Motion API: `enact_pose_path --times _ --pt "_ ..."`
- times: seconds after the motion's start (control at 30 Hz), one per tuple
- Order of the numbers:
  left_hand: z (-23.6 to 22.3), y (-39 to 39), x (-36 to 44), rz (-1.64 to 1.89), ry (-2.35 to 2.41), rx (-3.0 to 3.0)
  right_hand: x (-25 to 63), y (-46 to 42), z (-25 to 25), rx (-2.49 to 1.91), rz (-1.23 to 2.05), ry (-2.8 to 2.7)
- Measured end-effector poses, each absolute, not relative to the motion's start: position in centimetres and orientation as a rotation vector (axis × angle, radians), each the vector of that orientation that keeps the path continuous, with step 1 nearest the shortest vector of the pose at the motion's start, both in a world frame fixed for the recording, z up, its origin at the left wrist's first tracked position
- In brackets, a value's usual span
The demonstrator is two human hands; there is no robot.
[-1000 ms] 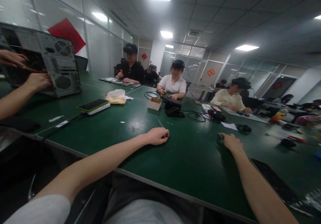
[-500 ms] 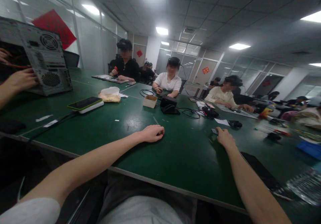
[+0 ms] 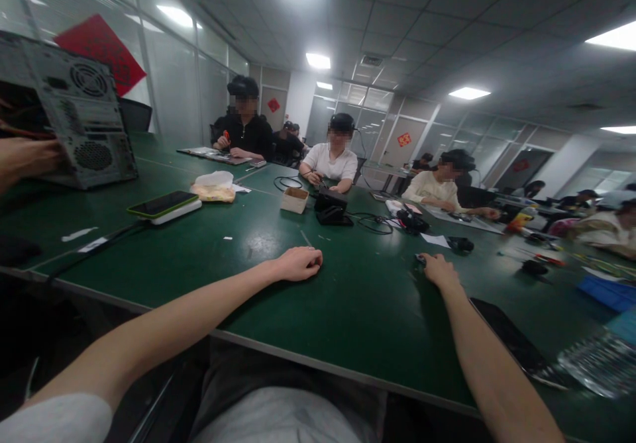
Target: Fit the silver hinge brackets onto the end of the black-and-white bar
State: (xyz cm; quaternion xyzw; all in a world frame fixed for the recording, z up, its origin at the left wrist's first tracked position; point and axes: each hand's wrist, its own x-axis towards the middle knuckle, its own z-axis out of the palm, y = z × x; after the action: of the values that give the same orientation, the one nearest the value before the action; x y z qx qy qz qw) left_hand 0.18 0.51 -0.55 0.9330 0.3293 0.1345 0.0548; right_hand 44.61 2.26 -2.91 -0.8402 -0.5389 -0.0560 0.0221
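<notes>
My left hand (image 3: 301,263) rests on the green table (image 3: 342,317) with its fingers curled in, and nothing shows in it. Further right, my right hand (image 3: 440,272) pinches a small grey metal-looking piece (image 3: 421,259) just above or against the tabletop. The piece is mostly covered by my fingertips, so its kind is unclear. Beyond my hands stand a small open cardboard box (image 3: 294,201) and a black stand-like device (image 3: 332,208).
At far left, another person's hand (image 3: 30,160) reaches into a computer case (image 3: 92,125). A phone (image 3: 163,203) lies on a white block. A dark tablet-like slab (image 3: 511,337) and a plastic bottle (image 3: 599,363) lie right of my right arm. Co-workers sit opposite.
My right hand has turned slightly, and less of the small grey piece shows. My left hand keeps its place. The other person's hand moved deeper into the computer case. The view shifted slightly.
</notes>
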Motion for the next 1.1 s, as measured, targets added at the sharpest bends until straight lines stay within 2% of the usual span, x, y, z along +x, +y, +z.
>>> enact_pose_path --times 0.3,0.7,1.1 --pt "-0.2 0.2 0.3 0.379 1.012 2.838 45.4 1.9 -2.1 -2.6 -0.17 -1.549" --pt "-0.4 0.4 0.4 0.381 1.02 2.832 49.4 2.9 -3.6 -2.652 0.15 -1.381" --pt "-0.2 0.2 0.3 0.379 1.006 2.832 50.1 3.4 -3.9 -2.623 0.106 -1.371"
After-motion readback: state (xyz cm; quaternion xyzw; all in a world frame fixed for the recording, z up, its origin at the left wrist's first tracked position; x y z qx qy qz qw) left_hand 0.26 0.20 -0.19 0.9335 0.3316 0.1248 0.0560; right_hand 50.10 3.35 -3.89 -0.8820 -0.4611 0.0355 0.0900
